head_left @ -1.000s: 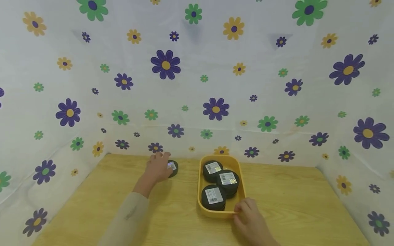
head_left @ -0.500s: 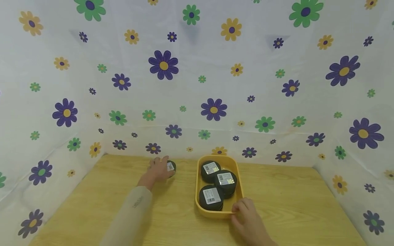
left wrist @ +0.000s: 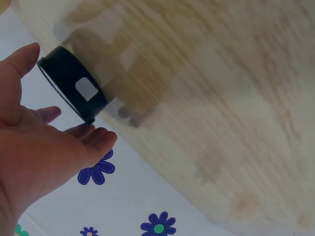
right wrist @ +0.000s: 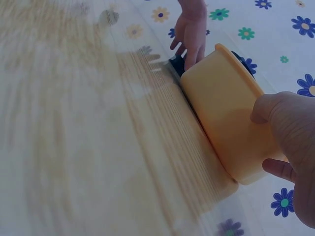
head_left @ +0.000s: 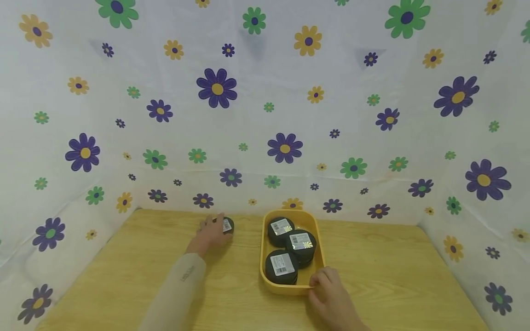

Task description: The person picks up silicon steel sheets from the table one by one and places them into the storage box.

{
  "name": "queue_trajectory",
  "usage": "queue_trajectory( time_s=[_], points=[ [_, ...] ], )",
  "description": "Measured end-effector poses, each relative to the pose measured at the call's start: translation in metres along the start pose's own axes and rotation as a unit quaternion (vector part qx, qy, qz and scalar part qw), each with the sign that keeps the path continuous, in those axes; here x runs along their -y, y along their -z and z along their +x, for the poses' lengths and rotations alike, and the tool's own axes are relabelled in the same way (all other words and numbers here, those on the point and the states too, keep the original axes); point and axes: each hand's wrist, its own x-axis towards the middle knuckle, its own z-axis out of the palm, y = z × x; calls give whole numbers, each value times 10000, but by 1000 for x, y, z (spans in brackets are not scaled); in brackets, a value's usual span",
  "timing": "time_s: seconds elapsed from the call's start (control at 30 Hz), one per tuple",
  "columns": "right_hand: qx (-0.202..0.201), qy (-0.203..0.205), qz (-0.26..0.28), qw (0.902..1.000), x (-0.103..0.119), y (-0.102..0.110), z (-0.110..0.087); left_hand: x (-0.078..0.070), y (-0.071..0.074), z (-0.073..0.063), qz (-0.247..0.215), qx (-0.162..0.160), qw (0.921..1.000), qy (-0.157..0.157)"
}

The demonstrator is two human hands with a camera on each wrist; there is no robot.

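A flat round black container [head_left: 226, 225] with a white barcode label lies on the table near the back wall. My left hand [head_left: 211, 233] is around it, fingers at the far side and thumb at the near side. In the left wrist view the thumb and fingertips sit right at the rim of the black container [left wrist: 74, 86]. My right hand [head_left: 333, 294] grips the near right corner of a yellow tray [head_left: 285, 289]. Inside the tray stand several stacked black containers [head_left: 281, 266] with labels facing up. The right wrist view shows fingers over the rim of the tray [right wrist: 224, 110].
The wooden table [head_left: 385, 271] extends to both sides of the tray. A white cloth [head_left: 248, 115] printed with flowers hangs behind it and on the left and right. The table's back edge runs close behind the tray and the loose container.
My left hand's fingers, raised over the container a second ago, have lowered around it. The right hand keeps its grip on the tray. The whole head view has shifted slightly.
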Motion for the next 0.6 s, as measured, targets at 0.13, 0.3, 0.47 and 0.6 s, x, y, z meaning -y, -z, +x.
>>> queue_trajectory(
  time_s=[0.13, 0.3, 0.47, 0.6],
  points=[
    [29, -51, 11, 10000, 0, -1, -1, 3, -4, -1, -14, -68, 10000, 58],
    [-54, 120, -25, 9999, -1, -2, -2, 5, -8, 0, 13, -156, 9998, 126],
    [-22, 62, -9, 10000, 0, -1, -1, 4, -9, 2, 25, -213, 9997, 91],
    [45, -49, -26, 10000, 1, 0, -1, 2, -10, 2, -42, -290, 9996, 24]
  ],
)
